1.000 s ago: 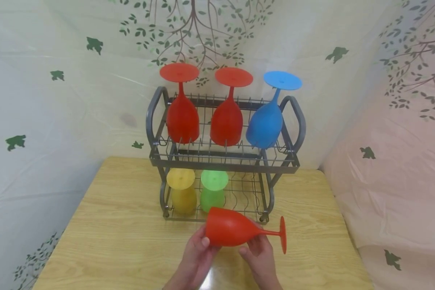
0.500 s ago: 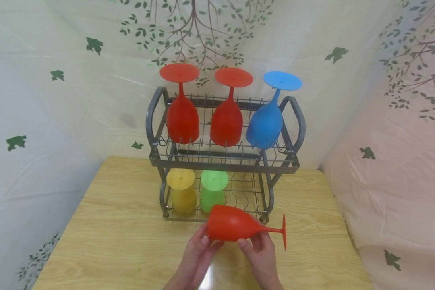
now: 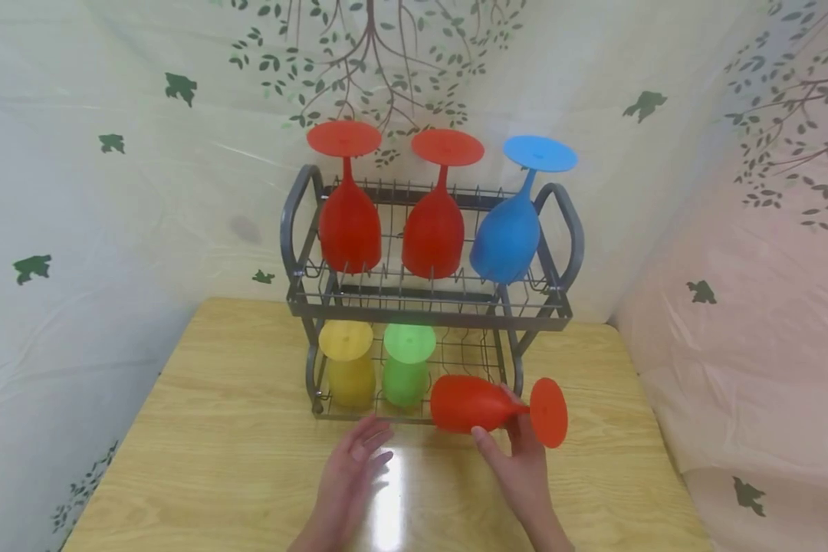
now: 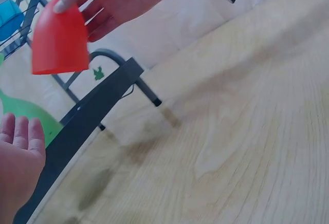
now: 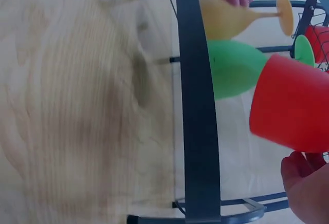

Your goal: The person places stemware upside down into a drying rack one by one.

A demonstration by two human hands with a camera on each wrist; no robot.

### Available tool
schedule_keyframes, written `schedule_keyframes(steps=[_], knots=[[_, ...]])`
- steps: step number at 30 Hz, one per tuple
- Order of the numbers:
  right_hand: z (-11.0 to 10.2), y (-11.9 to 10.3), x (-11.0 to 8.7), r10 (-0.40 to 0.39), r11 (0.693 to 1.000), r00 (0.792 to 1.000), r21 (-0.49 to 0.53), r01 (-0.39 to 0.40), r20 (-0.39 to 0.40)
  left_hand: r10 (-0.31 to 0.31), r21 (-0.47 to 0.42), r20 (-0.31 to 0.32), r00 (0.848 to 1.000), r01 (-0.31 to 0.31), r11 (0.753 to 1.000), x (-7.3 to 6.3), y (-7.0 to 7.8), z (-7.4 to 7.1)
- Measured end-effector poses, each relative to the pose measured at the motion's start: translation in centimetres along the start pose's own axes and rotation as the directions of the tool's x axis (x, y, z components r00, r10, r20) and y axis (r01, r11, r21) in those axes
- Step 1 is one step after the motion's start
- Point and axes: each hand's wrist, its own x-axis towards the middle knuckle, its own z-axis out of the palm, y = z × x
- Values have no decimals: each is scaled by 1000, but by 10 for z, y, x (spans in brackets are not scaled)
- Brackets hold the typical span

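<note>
A red wine glass (image 3: 469,404) lies sideways in the air before the lower shelf's right part, its foot to the right. My right hand (image 3: 522,460) grips it near the stem, thumb on the near side. To the left, my left hand (image 3: 354,460) is apart from the glass, its fingers loosely bent and holding nothing. In the left wrist view the red glass (image 4: 60,44) hangs mouth down from the right hand. Behind the hands, a yellow glass (image 3: 350,379) and a green glass (image 3: 405,381) stand upside down on the lower shelf.
The dark two-tier dish rack (image 3: 428,316) stands at the back of the wooden table (image 3: 234,429). On its upper shelf are two upside-down red glasses, left (image 3: 349,234) and middle (image 3: 433,234), and a leaning blue glass (image 3: 505,239).
My left hand has let go of the red glass and drawn down and left. My right hand has carried the glass right and toward the rack, its foot turning toward the camera.
</note>
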Motion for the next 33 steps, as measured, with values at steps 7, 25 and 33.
schedule_keyframes(steps=[7,25,33], knots=[[-2,7,18,-185,978,983,-101,185,1,75,-11,11,997,-75,997,-1,6,-13],[7,14,55,-113,948,988,-285,140,110,191,-75,83,978,-185,980,-8,24,-35],[12,19,65,-99,940,987,-314,134,124,183,196,-49,982,-170,966,-13,25,-37]])
